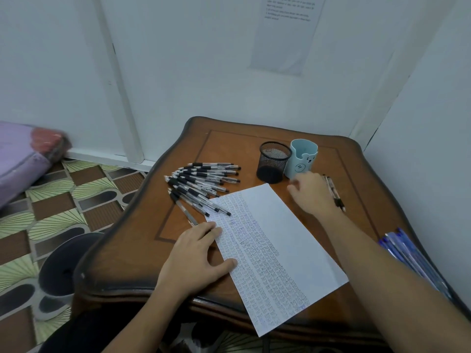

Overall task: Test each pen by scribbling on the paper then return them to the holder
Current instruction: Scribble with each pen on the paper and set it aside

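Note:
A white paper point(280, 225), covered in small scribbles on its left half, lies slanted on the brown wooden table point(254, 138). My left hand point(196, 256) rests flat on the paper's left edge. Several clear pens with black grips point(201, 184) lie fanned out to the left of the paper. An empty black mesh holder point(272, 161) and a light blue bear holder point(303, 159) stand at the back. My right hand point(313, 192) hovers palm down just in front of the blue holder, fingers loosely bent. One pen point(334, 192) lies on the table along its outer edge.
A bunch of blue pens point(413, 258) lies at the table's right edge beside my right forearm. White walls close in behind and to the right. A dark round stool point(63, 266) and a purple bundle point(23, 159) sit on the patterned floor at left.

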`<state>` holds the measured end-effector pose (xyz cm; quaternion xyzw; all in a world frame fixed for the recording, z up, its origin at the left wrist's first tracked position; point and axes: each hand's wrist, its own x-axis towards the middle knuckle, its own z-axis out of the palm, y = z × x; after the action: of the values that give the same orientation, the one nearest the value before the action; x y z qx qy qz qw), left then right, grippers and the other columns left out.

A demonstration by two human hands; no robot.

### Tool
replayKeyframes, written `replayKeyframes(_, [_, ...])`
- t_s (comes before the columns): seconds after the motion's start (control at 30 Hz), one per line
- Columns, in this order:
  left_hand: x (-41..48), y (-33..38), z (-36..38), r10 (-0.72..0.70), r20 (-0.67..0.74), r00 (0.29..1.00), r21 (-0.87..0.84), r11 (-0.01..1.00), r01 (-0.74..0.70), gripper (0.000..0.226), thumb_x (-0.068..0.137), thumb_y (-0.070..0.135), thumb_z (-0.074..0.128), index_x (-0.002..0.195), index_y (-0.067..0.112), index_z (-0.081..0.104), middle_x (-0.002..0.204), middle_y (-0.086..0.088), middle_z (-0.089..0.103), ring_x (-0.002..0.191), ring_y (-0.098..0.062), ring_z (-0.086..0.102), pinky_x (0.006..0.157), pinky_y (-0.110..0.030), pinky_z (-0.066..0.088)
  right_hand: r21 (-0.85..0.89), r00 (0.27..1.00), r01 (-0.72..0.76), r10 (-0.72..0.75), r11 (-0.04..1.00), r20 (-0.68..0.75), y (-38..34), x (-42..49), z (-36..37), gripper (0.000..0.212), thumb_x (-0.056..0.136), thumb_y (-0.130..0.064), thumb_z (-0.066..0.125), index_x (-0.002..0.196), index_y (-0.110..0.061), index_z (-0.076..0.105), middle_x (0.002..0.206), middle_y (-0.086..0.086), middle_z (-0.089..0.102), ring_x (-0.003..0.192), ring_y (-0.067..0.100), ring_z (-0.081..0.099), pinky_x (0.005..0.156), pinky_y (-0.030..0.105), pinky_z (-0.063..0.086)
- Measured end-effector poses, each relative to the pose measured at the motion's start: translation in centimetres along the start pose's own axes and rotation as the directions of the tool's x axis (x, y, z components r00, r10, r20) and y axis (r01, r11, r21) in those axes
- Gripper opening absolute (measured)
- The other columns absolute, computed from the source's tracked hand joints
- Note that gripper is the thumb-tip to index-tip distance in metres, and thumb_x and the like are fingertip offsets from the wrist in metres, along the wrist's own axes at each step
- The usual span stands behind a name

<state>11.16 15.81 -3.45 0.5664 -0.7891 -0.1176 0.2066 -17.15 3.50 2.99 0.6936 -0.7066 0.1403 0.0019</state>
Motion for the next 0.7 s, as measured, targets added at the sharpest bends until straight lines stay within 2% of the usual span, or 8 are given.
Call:
replayKeyframes(0.07, [0.1, 0.0, 0.1, 0.003, 0.004, 1.000, 0.010, 1.000, -0.003, 0.093, 0.071, 0.085, 0.035, 0.143, 0.028, 0.044, 0.150, 0.013, 0.035, 0.138, -0.006, 0.028, 0.112, -0.024, 0.015, 0.319, 0.983, 0.079, -0.127, 0.944, 0.132, -3.4, -1.5, 0.7, 0.018, 0.097, -0.022, 0.061, 0.103, -0.013, 0.074, 0.102, 0.000, 0.066, 0.092, 0.013, 0.059, 0.072, 0.023, 0.041])
replayKeyframes(0.17, [0.0, 0.0, 0.2, 0.008, -0.010, 1.000, 0.008, 1.000, -0.008, 0.091, 0.072, 0.084, 0.038, 0.142, 0.026, 0.047, 0.149, 0.010, 0.038, 0.137, -0.008, 0.031, 0.111, -0.024, 0.016, 0.536, 0.952, 0.041, -0.196, 0.843, 0.236, -7.9, -3.7, 2.5, 0.017, 0.092, -0.028, 0.067, 0.104, -0.018, 0.074, 0.098, -0.009, 0.061, 0.085, 0.002, 0.056, 0.066, 0.016, 0.038])
replayKeyframes(0.27, [0.0, 0.1, 0.1, 0.012, -0.012, 1.000, 0.018, 1.000, -0.012, 0.091, 0.072, 0.083, 0.037, 0.142, 0.026, 0.046, 0.149, 0.010, 0.038, 0.137, -0.007, 0.030, 0.110, -0.022, 0.014, 0.511, 0.948, 0.074, -0.219, 0.856, 0.230, -10.4, -4.4, 4.0, 0.025, 0.087, -0.034, 0.072, 0.107, -0.017, 0.073, 0.100, -0.006, 0.056, 0.090, 0.008, 0.056, 0.073, 0.023, 0.043])
replayKeyframes(0.33, [0.0, 0.1, 0.0, 0.009, -0.011, 1.000, 0.016, 1.000, -0.008, 0.092, 0.071, 0.083, 0.036, 0.142, 0.025, 0.046, 0.150, 0.009, 0.038, 0.138, -0.008, 0.030, 0.112, -0.023, 0.015, 0.463, 0.956, 0.098, -0.213, 0.881, 0.203, -10.9, -4.4, 4.5, 0.018, 0.089, -0.030, 0.071, 0.100, -0.016, 0.073, 0.100, -0.003, 0.055, 0.093, 0.013, 0.057, 0.077, 0.026, 0.045])
replayKeyframes(0.47, [0.1, -0.1, 0.1, 0.004, 0.005, 1.000, 0.026, 1.000, -0.004, 0.094, 0.070, 0.084, 0.033, 0.143, 0.026, 0.044, 0.151, 0.010, 0.035, 0.138, -0.008, 0.028, 0.113, -0.024, 0.014, 0.589, 0.987, -0.025, -0.072, 0.808, 0.142, -10.4, -4.8, 4.3, 0.005, 0.091, -0.021, 0.068, 0.087, -0.019, 0.068, 0.106, -0.002, 0.057, 0.090, 0.010, 0.055, 0.074, 0.022, 0.042])
replayKeyframes(0.57, [0.1, -0.2, 0.1, -0.003, -0.001, 1.000, 0.015, 1.000, 0.003, 0.095, 0.069, 0.084, 0.034, 0.142, 0.026, 0.046, 0.149, 0.009, 0.037, 0.138, -0.009, 0.030, 0.112, -0.025, 0.015, 0.829, 0.975, -0.222, 0.088, 0.513, 0.206, -8.6, -4.8, 2.4, 0.004, 0.092, -0.016, 0.068, 0.089, -0.017, 0.067, 0.103, 0.000, 0.066, 0.084, 0.013, 0.059, 0.068, 0.024, 0.050])
replayKeyframes(0.63, [0.1, -0.1, 0.0, -0.003, 0.008, 1.000, 0.024, 1.000, 0.003, 0.095, 0.069, 0.085, 0.032, 0.142, 0.027, 0.045, 0.149, 0.010, 0.037, 0.138, -0.009, 0.030, 0.113, -0.026, 0.016, 0.929, 0.951, -0.294, 0.169, 0.225, 0.260, -7.3, -4.8, 0.9, 0.002, 0.094, -0.013, 0.065, 0.092, -0.013, 0.067, 0.104, 0.005, 0.068, 0.092, 0.022, 0.062, 0.077, 0.034, 0.055])
replayKeyframes(0.7, [0.0, -0.1, 0.0, -0.010, 0.011, 1.000, 0.018, 1.000, 0.010, 0.095, 0.068, 0.085, 0.032, 0.142, 0.027, 0.045, 0.149, 0.010, 0.037, 0.138, -0.009, 0.030, 0.113, -0.027, 0.017, 0.962, 0.938, -0.262, 0.217, -0.074, 0.272, -6.2, -5.0, -0.3, 0.005, 0.099, -0.013, 0.057, 0.096, -0.012, 0.061, 0.102, 0.011, 0.070, 0.093, 0.026, 0.066, 0.080, 0.039, 0.056])
